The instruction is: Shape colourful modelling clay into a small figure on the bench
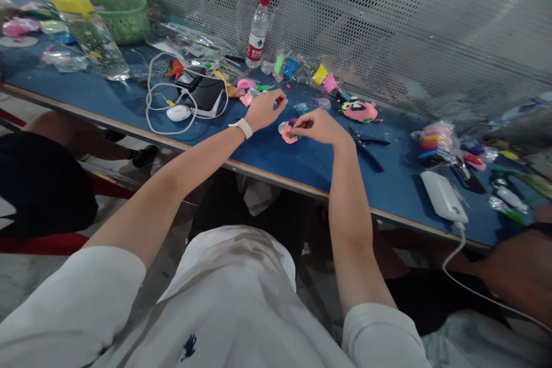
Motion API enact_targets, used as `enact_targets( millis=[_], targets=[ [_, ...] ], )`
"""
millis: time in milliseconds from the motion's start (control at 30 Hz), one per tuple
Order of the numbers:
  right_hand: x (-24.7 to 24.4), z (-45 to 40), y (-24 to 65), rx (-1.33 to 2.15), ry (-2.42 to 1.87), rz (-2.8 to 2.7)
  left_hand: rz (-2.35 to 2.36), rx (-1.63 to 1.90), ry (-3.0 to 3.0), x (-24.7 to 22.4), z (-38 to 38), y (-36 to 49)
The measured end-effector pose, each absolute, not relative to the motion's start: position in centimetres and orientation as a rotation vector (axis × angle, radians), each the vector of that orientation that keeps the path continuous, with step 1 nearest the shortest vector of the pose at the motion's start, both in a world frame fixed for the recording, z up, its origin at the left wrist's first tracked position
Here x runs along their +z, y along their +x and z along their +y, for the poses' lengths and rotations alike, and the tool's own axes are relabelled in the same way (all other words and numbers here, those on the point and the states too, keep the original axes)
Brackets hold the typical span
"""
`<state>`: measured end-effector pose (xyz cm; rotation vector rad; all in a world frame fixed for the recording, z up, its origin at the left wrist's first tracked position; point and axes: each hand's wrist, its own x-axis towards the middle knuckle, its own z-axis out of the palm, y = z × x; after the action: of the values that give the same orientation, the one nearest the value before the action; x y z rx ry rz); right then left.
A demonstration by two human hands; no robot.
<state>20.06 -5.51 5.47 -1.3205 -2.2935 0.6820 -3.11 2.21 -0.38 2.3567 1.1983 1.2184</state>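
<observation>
A small flat pink clay piece point(288, 133) with white and darker coloured parts lies on the blue table point(267, 155) in front of me. My right hand point(317, 125) is bent over it from the right, thumb and fingertips pinched together at its edge; whether they grip the piece or something tiny is hidden. Up and to the left of the piece, my left hand point(267, 108) hovers with fingers curled and the tips close together; anything between them is too small to make out. A pink clay figure point(361, 111) with green and black details lies behind my right hand.
Dark-handled pliers point(368, 146) lie right of my right hand. A red-capped bottle point(257, 31) stands at the back. White cable point(149, 98) and black boxes point(202, 92) are to the left. A power bank point(442, 195) lies right. People sit on both sides.
</observation>
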Motion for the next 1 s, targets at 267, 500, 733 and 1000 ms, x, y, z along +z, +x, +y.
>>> enact_targets(
  millis=[267, 500, 733, 1000],
  targets=[
    [5.44, -5.53, 20.09, 0.748, -1.305, -2.297, 1.176, 1.231, 2.322, -0.52, 2.38, -3.11],
    [5.19, -5.27, 20.21, 0.746, -1.347, -2.274, 1.148, 1.231, 2.293, -0.69, 2.58, -3.25],
    [5.3, -5.41, 20.03, 0.7, -1.364, -2.29, 1.141, 1.212, 2.334, -0.81, 2.61, -3.23],
    [5.3, -5.37, 19.85, 0.694, -1.371, -2.269, 1.132, 1.191, 2.348, -0.45, 2.18, -3.25]
  ],
)
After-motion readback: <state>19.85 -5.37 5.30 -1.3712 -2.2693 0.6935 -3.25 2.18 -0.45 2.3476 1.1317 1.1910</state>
